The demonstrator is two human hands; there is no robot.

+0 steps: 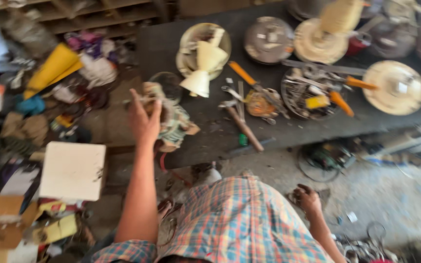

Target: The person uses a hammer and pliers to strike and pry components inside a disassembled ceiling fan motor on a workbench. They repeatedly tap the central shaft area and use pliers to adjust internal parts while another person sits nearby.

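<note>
L hand (143, 118) fingers curled round motor part (171, 119) on dark bench (210, 136); hammer (244, 127) to its right. R hand (308, 198) low, loosely curled, grip unclear.

Motion blur softens the whole head view, so you cannot make out fine detail. Your left hand (143, 118) covers part of the blurred object (171, 122) at the dark table (210, 141) edge; its kind cannot be told. Whatever your right hand (308, 198) closes on is hidden. The round housings (317, 34) along the top are cut off by the frame edge.
</note>
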